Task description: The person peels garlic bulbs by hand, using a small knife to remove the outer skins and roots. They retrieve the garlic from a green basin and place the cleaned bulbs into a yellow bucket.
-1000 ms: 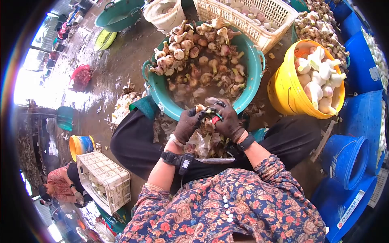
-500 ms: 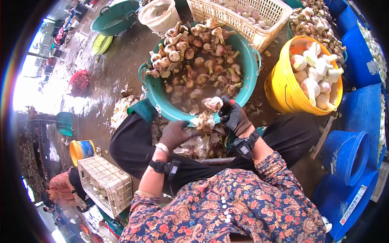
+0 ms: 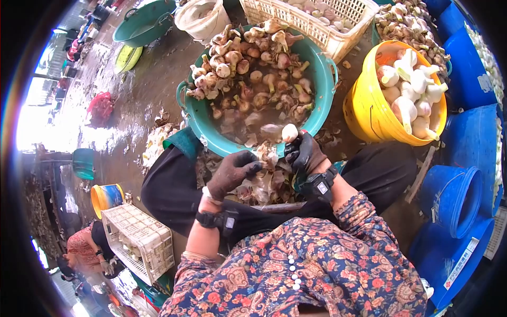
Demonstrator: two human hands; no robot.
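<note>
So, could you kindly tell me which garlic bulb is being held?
The white bulb in the right hand; those in the green basin and the yellow bucket are not held.

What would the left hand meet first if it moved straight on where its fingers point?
Most likely the papery garlic skins just ahead of the left hand, though depth is unclear.

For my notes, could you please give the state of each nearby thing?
Held garlic bulb: pale, seemingly peeled
Right hand: closed on it
Left hand: curled, no bulb showing
Teal basin: uncovered, holding unpeeled garlic
Yellow bucket: uncovered, holding pale bulbs
Blue bucket: uncovered, contents unclear
Cream crate: uncovered, holding garlic bulbs
</note>
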